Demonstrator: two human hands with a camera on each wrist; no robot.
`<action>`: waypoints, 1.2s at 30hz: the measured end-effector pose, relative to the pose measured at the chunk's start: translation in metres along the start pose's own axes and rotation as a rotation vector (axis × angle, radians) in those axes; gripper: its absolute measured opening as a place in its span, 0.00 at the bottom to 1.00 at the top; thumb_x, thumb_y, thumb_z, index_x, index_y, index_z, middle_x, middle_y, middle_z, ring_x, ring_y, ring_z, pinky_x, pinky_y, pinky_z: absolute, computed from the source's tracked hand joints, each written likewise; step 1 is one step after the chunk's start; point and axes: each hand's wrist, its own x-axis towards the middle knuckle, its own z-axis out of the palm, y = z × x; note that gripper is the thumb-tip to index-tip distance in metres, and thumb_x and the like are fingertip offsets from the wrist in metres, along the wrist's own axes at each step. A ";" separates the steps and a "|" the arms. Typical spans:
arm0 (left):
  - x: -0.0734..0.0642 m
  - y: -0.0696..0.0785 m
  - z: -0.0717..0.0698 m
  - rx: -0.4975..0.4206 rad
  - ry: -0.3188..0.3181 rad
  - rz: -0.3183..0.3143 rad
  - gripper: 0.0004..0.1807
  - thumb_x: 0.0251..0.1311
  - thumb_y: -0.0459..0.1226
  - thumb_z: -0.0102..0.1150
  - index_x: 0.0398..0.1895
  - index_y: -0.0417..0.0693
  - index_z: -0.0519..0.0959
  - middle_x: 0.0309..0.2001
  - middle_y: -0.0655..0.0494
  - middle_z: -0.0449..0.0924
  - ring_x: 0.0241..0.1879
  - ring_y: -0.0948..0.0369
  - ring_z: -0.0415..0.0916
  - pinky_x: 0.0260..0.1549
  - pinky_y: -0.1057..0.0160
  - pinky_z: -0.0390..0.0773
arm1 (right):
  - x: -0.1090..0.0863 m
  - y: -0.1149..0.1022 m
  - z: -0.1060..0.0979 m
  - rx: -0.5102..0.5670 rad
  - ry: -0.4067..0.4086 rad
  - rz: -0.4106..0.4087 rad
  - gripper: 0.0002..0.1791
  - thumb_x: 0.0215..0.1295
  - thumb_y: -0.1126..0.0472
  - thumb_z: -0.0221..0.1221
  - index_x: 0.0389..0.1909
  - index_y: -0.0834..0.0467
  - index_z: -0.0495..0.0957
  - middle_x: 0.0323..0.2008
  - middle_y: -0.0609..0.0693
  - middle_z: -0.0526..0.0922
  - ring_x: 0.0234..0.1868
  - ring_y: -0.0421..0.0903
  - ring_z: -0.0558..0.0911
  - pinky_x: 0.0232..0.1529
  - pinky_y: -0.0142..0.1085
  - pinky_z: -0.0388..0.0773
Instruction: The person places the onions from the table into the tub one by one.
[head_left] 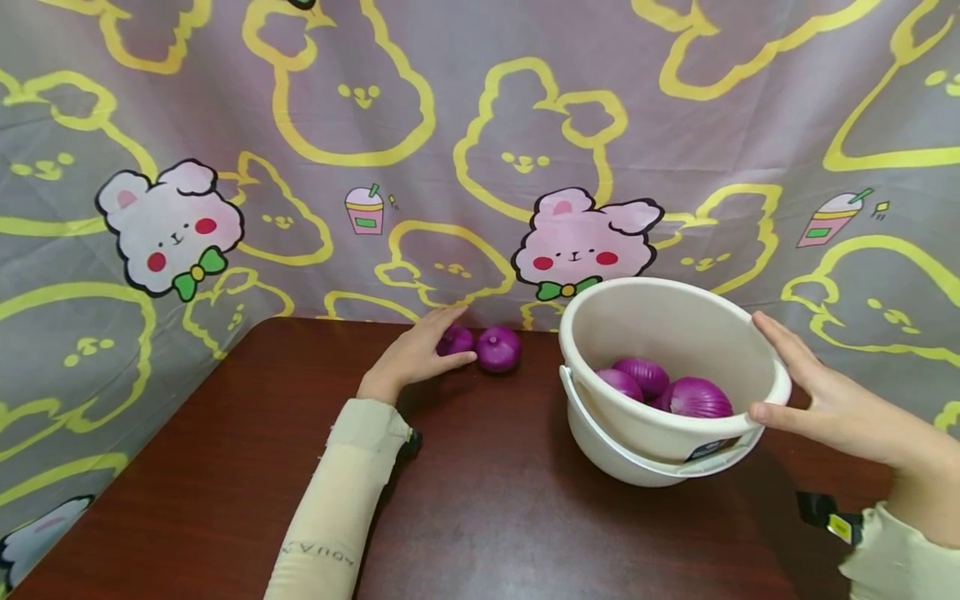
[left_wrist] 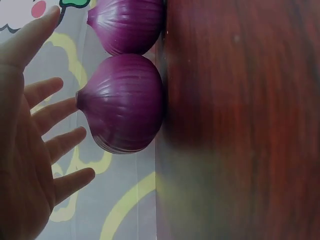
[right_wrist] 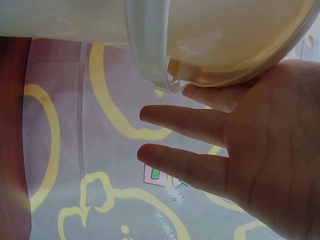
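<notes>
Two purple onions stand side by side at the back of the table. My left hand [head_left: 420,354] is beside the left onion [head_left: 456,341] and partly covers it in the head view. In the left wrist view its fingers are spread and straight next to that onion [left_wrist: 122,102], around nothing. The right onion [head_left: 498,348] sits just beyond. My right hand [head_left: 832,408] rests against the right side of a cream bucket [head_left: 630,454], thumb and fingertip at its rim. The other fingers stretch out straight below the rim in the right wrist view. Several purple onions [head_left: 699,397] lie inside the bucket.
The bucket's handle [head_left: 622,442] hangs down along its front. A patterned curtain [head_left: 420,167] with bears and rabbits hangs right behind the back edge of the brown table [head_left: 480,500].
</notes>
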 end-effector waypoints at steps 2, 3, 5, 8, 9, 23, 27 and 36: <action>0.000 -0.001 0.000 -0.014 -0.001 -0.003 0.50 0.58 0.66 0.58 0.79 0.58 0.54 0.78 0.54 0.54 0.78 0.52 0.50 0.74 0.47 0.58 | 0.001 -0.001 0.000 0.002 0.000 -0.002 0.57 0.63 0.58 0.62 0.80 0.43 0.30 0.79 0.65 0.33 0.78 0.52 0.35 0.67 0.72 0.34; 0.000 -0.002 -0.001 -0.020 -0.002 -0.007 0.50 0.58 0.66 0.58 0.79 0.58 0.54 0.78 0.54 0.54 0.78 0.53 0.50 0.74 0.47 0.58 | 0.001 -0.001 0.000 0.000 0.001 -0.005 0.57 0.63 0.58 0.62 0.80 0.43 0.30 0.79 0.65 0.33 0.78 0.51 0.35 0.67 0.72 0.34; 0.000 -0.003 -0.002 -0.034 -0.007 -0.020 0.49 0.57 0.65 0.58 0.79 0.58 0.54 0.78 0.55 0.54 0.78 0.53 0.51 0.74 0.48 0.58 | 0.002 -0.001 -0.001 -0.005 0.004 -0.010 0.57 0.63 0.58 0.63 0.80 0.42 0.31 0.79 0.65 0.34 0.78 0.50 0.35 0.68 0.71 0.34; 0.001 -0.005 -0.003 -0.041 -0.019 -0.030 0.49 0.58 0.65 0.59 0.78 0.57 0.55 0.77 0.54 0.55 0.77 0.54 0.52 0.74 0.49 0.58 | 0.003 -0.002 -0.001 -0.018 0.006 -0.004 0.57 0.63 0.57 0.63 0.80 0.42 0.31 0.79 0.65 0.34 0.78 0.52 0.37 0.67 0.72 0.37; 0.002 -0.005 -0.003 -0.038 -0.023 -0.030 0.49 0.58 0.65 0.58 0.78 0.57 0.55 0.77 0.54 0.56 0.77 0.54 0.53 0.74 0.50 0.58 | 0.003 -0.002 -0.001 -0.022 0.006 -0.004 0.57 0.63 0.57 0.63 0.80 0.42 0.31 0.79 0.65 0.34 0.78 0.53 0.37 0.66 0.73 0.38; 0.002 -0.006 0.002 -0.044 -0.084 -0.048 0.48 0.59 0.61 0.62 0.78 0.53 0.57 0.76 0.52 0.59 0.76 0.53 0.56 0.74 0.50 0.59 | -0.006 0.005 0.006 -0.053 0.027 -0.054 0.54 0.65 0.57 0.61 0.80 0.43 0.32 0.80 0.58 0.34 0.71 0.21 0.38 0.60 0.13 0.32; 0.003 -0.002 0.000 -0.070 -0.117 -0.059 0.47 0.59 0.59 0.63 0.77 0.51 0.57 0.75 0.51 0.60 0.74 0.53 0.58 0.73 0.50 0.60 | -0.005 0.006 0.005 -0.058 0.031 -0.059 0.54 0.66 0.57 0.61 0.80 0.43 0.32 0.80 0.59 0.34 0.71 0.20 0.38 0.59 0.12 0.33; 0.001 0.003 -0.003 -0.041 -0.129 -0.043 0.44 0.57 0.56 0.66 0.74 0.50 0.63 0.71 0.51 0.66 0.70 0.53 0.64 0.70 0.51 0.66 | -0.002 0.004 0.002 -0.052 0.032 -0.057 0.55 0.65 0.57 0.61 0.80 0.42 0.32 0.80 0.54 0.33 0.72 0.22 0.38 0.62 0.15 0.32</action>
